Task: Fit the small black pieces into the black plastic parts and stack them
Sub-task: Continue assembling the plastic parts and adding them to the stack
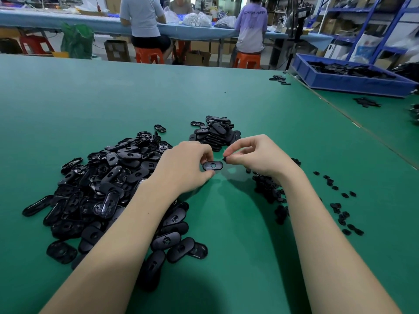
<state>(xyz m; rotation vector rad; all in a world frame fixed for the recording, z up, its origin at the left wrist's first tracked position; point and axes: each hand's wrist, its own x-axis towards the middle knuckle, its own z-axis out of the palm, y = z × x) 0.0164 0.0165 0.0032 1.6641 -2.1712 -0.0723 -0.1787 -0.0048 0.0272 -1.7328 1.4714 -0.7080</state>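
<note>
My left hand (186, 165) holds one oval black plastic part (212, 165) between thumb and fingers, just above the green table (136, 98). Right beside it, my right hand (256, 156) pinches a small black piece (225, 159) at the part's right end. A big loose heap of oval parts (108, 189) lies to the left under my left forearm. Behind my hands stands a stacked pile of parts (215, 133). Small black pieces (269, 189) lie heaped under my right wrist, with more scattered pieces (342, 214) further right.
A blue bin (349, 81) filled with black parts sits at the far right on the neighbouring table. A few stray parts (280, 79) lie near the table's far edge. Three people sit on orange stools at a long bench behind.
</note>
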